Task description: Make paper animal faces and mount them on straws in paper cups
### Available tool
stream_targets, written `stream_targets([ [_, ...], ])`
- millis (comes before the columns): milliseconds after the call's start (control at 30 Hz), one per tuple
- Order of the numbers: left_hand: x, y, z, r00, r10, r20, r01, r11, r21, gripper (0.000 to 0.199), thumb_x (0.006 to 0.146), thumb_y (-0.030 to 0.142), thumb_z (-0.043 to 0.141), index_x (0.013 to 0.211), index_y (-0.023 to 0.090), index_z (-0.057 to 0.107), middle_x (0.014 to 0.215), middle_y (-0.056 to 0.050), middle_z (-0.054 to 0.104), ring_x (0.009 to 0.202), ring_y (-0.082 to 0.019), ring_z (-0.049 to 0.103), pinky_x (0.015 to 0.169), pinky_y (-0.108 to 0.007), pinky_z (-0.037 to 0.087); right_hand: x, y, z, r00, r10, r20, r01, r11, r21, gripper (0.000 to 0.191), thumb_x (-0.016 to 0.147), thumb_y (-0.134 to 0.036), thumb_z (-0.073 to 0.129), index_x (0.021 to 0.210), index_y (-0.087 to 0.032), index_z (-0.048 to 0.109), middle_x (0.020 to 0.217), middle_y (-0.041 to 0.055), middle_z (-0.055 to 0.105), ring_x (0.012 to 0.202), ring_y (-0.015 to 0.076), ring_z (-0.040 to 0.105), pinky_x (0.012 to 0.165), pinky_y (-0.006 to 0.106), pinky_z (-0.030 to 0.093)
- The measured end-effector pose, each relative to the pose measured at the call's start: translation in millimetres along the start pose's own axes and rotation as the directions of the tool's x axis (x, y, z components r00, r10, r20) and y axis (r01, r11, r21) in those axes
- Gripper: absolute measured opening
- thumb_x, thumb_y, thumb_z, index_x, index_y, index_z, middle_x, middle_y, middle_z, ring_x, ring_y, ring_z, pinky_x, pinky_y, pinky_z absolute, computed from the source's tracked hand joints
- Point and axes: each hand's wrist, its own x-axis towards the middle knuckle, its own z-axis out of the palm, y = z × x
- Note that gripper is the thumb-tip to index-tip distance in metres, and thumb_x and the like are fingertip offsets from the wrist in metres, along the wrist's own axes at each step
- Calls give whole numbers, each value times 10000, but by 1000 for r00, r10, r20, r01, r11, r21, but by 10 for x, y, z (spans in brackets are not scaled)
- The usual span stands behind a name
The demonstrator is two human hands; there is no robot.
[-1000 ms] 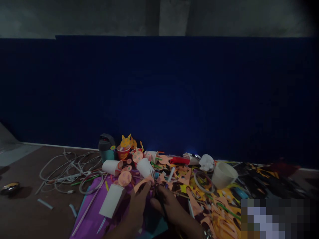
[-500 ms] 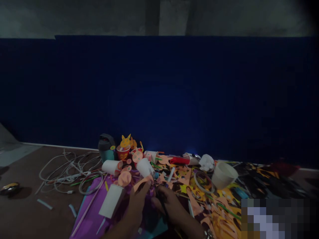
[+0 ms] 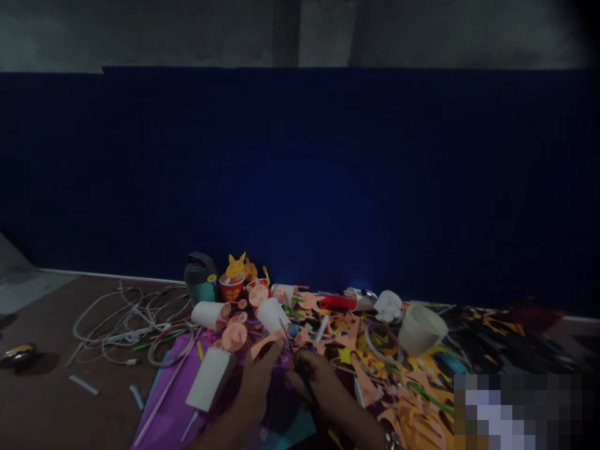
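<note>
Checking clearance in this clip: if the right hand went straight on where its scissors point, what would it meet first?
Once past the peach paper, the right hand would likely bring its scissors against the tilted white cup just ahead; depth is unclear, so they might pass above it.

With the view read as a clock face, a dark blue panel (image 3: 300,175) stretches from 9 o'clock to 3, and a grey wall (image 3: 197,34) shows above it at 12. Toward 8 o'clock a lidded grey-and-teal bottle (image 3: 201,284) stands just beside a red cup (image 3: 232,291) holding a yellow eared cutout (image 3: 236,269), with a tangle of white cable (image 3: 134,312) and a shiny rounded object (image 3: 19,355) farther out. At 4 o'clock, crumpled white paper (image 3: 389,306) sits near a cream tub (image 3: 423,331).
</note>
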Motion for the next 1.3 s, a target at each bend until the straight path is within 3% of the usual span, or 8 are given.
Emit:
stream_targets([
  [300, 37, -4, -8, 994, 56, 94, -56, 998, 0, 318, 659, 368, 710, 861, 122, 714, 823, -87, 713, 827, -244, 630, 761, -319, 483, 17, -5, 9, 998, 52, -32, -52, 999, -7, 307, 649, -365, 711, 638, -184, 462, 489, -87, 395, 406, 53, 339, 374, 168, 289],
  [533, 52, 69, 7, 993, 34, 111, -35, 999, 10, 226, 618, 362, 727, 674, 145, 696, 674, -34, 669, 670, -185, 584, 635, -260, 464, 22, 42, 3, 996, 80, -41, -79, 997, 8, 268, 659, -344, 692, 639, -183, 479, 458, -93, 390, 366, 52, 318, 357, 179, 279],
  [700, 56, 92, 5, 988, 56, 147, -58, 998, 13, 197, 633, 337, 717, 645, 144, 674, 664, -27, 651, 654, -176, 562, 619, -257, 450, 11, 23, -17, 997, 83, 1, -83, 996, 10, 282, 645, -350, 711, 670, -186, 483, 478, -88, 417, 368, 56, 335, 357, 182, 294],
  [1067, 78, 49, -7, 988, -64, 142, 70, 997, -39, 180, 618, 305, 718, 607, 146, 635, 615, -10, 609, 608, -153, 534, 583, -251, 436, 37, -75, -65, 999, 14, 33, -16, 998, 60, 462, 640, -563, 647, 547, -194, 385, 445, -91, 312, 418, 46, 240, 413, 195, 207],
  [1300, 91, 22, -9, 991, -65, 121, 77, 992, -98, 174, 594, 266, 742, 580, 143, 620, 579, 10, 607, 571, -126, 534, 568, -222, 425, 30, -62, -107, 999, 15, 37, -15, 1000, 13, 413, 635, -469, 679, 537, -179, 402, 501, -77, 358, 437, 40, 271, 421, 186, 226],
])
